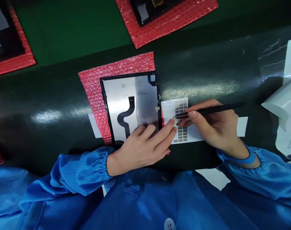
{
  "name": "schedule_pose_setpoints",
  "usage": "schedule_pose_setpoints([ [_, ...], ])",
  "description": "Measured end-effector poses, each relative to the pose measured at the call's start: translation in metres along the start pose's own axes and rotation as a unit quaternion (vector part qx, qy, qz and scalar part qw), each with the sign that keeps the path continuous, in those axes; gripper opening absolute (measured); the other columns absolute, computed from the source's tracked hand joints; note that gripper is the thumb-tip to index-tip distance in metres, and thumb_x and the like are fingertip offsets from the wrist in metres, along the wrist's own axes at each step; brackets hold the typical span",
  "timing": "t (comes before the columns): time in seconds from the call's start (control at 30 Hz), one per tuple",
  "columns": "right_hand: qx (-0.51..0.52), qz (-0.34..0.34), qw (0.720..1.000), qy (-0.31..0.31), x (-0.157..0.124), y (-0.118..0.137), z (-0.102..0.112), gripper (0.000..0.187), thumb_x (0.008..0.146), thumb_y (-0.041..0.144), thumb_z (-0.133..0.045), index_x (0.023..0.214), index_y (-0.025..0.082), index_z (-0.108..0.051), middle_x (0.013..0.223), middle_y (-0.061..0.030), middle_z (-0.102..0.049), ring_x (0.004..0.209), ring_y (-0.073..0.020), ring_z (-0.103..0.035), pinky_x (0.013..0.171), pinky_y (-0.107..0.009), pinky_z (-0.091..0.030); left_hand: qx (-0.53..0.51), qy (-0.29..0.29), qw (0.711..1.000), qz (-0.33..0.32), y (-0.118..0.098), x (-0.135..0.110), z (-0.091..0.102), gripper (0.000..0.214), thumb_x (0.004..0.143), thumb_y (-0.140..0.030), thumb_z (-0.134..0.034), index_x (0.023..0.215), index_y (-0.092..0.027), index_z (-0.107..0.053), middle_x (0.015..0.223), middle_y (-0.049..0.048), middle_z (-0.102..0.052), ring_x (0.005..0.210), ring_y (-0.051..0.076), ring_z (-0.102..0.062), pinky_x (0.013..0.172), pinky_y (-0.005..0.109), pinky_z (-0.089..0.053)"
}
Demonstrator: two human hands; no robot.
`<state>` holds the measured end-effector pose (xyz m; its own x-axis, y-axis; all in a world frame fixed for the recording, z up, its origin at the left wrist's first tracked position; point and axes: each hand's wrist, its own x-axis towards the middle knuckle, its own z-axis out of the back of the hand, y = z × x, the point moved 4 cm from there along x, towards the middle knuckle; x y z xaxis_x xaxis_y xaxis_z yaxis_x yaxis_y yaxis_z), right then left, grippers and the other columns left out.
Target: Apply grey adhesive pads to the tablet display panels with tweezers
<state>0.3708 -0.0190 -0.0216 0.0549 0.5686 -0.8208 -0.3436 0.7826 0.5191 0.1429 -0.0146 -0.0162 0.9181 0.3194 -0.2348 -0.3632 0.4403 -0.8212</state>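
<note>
A tablet-sized screen panel (pixel 146 95) with a silvery back, black frame and curved black ribbon cable (pixel 123 118) lies in front of me. My left hand (pixel 145 145) reaches across its lower right part, palm down. Its longer fingers stretch onto a white label sheet (pixel 168 107) with rows of small grey-brown stickers (pixel 183 135). In my right hand (pixel 212 124) are black tweezers (pixel 214 108), their tips close to my left fingertips over the sheet. A small pale piece is at the tips; whether they grip it I cannot tell. One small light tab (pixel 157 109) sits on the panel's right edge.
Red bubble wrap (pixel 92 86) lies under the panel on the dark green table (pixel 51 118). Farther back are two more devices on red bubble wrap, at the upper left (pixel 29 59) and top centre (pixel 145 36). Curled white sheeting (pixel 283 95) stands at the right.
</note>
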Motion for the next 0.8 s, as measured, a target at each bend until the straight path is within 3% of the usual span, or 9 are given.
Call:
schedule_pose_setpoints([
  [0.17, -0.031, -0.004, 0.999, 0.012, -0.003, -0.007, -0.001, 0.012, 0.108, 0.045, -0.075, 0.107, 0.035, -0.081, 0.085, -0.0009, -0.083, 0.069, -0.0228, -0.083, 0.056, -0.040, -0.071, 0.009, 0.062, 0.998, 0.016, -0.011, 0.003, -0.006, 0.067, 0.116, -0.055, -0.053, 0.163, -0.007, -0.062, 0.177, 0.0174, -0.051, 0.113, 0.031, -0.065, 0.086, 0.043, -0.059],
  [0.43, -0.043, -0.014, 0.999, 0.025, 0.002, -0.001, -0.001, 0.015, 0.107, 0.047, -0.075, 0.101, 0.035, -0.082, 0.091, -0.0020, -0.084, 0.069, -0.0236, -0.082, 0.055, -0.042, -0.070, 0.006, 0.050, 0.998, 0.026, -0.011, 0.002, -0.008, 0.064, 0.117, -0.053, -0.053, 0.162, -0.009, -0.062, 0.175, 0.0167, -0.053, 0.113, 0.031, -0.064, 0.089, 0.042, -0.057],
  [0.7, -0.011, -0.051, 0.997, 0.057, 0.008, -0.004, 0.000, 0.024, 0.106, 0.053, -0.077, 0.093, 0.033, -0.082, 0.079, -0.0018, -0.082, 0.067, -0.0247, -0.083, 0.058, -0.042, -0.071, 0.000, 0.050, 0.998, 0.034, -0.011, 0.002, -0.009, 0.063, 0.116, -0.054, -0.055, 0.161, -0.011, -0.064, 0.173, 0.0167, -0.055, 0.114, 0.031, -0.065, 0.089, 0.042, -0.057],
  [0.8, 0.026, -0.060, 0.996, 0.052, 0.010, -0.007, -0.001, 0.022, 0.105, 0.052, -0.079, 0.098, 0.031, -0.080, 0.074, -0.0004, -0.082, 0.063, -0.0237, -0.082, 0.059, -0.041, -0.072, -0.003, 0.048, 0.998, 0.033, -0.011, 0.002, -0.009, 0.064, 0.116, -0.054, -0.055, 0.161, -0.010, -0.063, 0.174, 0.0164, -0.055, 0.114, 0.031, -0.065, 0.090, 0.042, -0.056],
])
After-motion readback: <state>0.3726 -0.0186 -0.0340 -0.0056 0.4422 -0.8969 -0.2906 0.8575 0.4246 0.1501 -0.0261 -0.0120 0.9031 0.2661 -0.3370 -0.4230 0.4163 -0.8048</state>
